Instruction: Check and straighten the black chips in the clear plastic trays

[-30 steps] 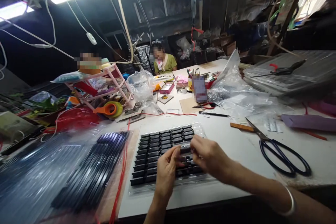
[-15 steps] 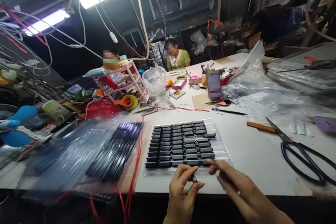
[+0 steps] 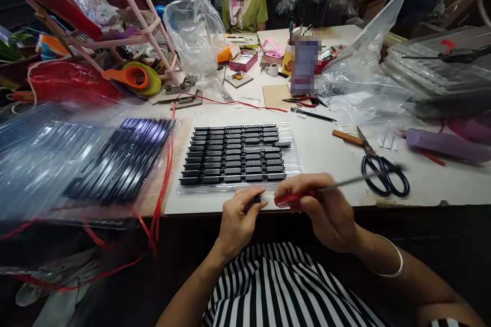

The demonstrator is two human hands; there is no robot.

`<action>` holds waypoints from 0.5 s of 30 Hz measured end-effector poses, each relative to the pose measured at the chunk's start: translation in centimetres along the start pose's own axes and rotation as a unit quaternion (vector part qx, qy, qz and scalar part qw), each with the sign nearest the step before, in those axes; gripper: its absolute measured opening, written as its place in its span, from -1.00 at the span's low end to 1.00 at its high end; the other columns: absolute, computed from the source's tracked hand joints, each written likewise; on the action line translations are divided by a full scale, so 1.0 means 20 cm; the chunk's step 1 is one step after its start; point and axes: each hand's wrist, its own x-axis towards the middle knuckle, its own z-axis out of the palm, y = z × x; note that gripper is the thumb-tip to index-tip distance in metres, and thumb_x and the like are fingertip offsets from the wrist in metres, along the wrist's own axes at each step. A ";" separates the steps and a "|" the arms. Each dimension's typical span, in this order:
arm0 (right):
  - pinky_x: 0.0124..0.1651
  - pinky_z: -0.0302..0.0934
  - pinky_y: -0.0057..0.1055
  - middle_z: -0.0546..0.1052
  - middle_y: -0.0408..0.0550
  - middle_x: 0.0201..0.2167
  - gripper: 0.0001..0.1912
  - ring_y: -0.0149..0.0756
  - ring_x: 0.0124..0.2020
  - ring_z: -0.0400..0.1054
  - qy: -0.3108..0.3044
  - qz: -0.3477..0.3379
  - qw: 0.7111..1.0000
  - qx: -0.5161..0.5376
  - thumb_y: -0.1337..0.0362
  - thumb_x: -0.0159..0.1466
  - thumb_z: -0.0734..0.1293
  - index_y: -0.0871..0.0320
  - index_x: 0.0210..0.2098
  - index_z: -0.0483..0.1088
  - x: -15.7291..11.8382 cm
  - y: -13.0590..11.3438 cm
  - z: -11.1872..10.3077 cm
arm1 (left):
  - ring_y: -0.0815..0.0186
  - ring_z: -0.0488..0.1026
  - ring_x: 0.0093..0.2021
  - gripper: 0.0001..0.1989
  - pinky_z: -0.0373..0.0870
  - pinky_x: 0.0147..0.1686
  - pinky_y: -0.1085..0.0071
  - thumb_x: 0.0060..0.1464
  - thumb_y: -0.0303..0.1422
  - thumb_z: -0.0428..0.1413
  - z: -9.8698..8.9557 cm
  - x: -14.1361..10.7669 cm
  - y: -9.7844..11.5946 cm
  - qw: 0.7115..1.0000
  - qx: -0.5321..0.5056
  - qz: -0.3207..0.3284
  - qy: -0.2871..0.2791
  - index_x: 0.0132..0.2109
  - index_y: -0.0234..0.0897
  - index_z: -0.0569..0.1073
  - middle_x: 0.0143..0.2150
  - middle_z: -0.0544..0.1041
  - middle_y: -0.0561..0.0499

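Note:
My left hand [image 3: 240, 217] is closed, pinching a small black part [image 3: 258, 198] just in front of the table's near edge. The fingers cover most of it. Beside it on the right, my right hand [image 3: 328, 209] is closed round the red handle of a screwdriver [image 3: 293, 197]. The long thin shaft points right and is smeared by motion. Behind both hands lies a clear plastic tray [image 3: 294, 163] with rows of black ribbed parts [image 3: 232, 163]. One part [image 3: 282, 145] in an upper row sticks out to the right of the others.
Large scissors [image 3: 383, 176] lie at the right. To the left are stacked filled plastic trays [image 3: 115, 163] with red string [image 3: 163, 184]. Pliers [image 3: 305, 101], a pen [image 3: 312, 114] and plastic bags [image 3: 356, 87] lie farther back. A person [image 3: 245, 5] sits across the table.
My right hand, its fingers loosely spread before, now grips the red-handled screwdriver. My left hand still pinches the small part. The view has tilted down, showing the striped clothing.

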 end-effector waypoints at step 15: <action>-0.43 0.24 -0.43 0.38 -0.11 -0.45 -0.92 -0.37 -0.48 0.27 -0.071 -0.066 0.989 -0.113 0.37 0.35 0.10 0.12 -0.22 0.19 0.12 -0.02 0.07 | 0.19 0.50 -0.11 -0.77 0.41 -0.06 0.23 0.09 -0.41 0.11 -0.02 -0.02 -0.05 0.997 -0.064 -0.032 0.015 -0.09 -0.20 0.53 -0.08 0.57 -0.07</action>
